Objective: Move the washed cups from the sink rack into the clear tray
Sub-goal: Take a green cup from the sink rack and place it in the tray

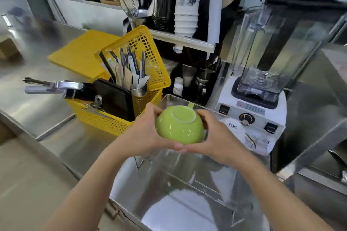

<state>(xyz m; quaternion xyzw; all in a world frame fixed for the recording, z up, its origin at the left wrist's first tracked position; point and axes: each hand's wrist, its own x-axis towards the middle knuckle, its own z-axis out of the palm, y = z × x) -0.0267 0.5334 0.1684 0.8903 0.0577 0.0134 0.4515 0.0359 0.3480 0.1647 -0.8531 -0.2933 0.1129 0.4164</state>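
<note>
A lime-green cup [180, 125] is held upside down, its white-ringed foot facing up and its handle pointing away from me. My left hand [144, 133] grips its left side and my right hand [216, 137] grips its right side, thumbs meeting under the near edge. The cup hangs over the clear tray [170, 99], whose transparent walls show behind and below my hands. The tray stands across a steel sink [169, 202]. The tray's inside is mostly hidden by glare and my hands.
A yellow basket [150, 73] with utensils, a black case and a metal tool stands left of the tray. A white-based blender [262, 88] stands to the right. Behind are stacked paper cups [187, 5], dark canisters and a shelf.
</note>
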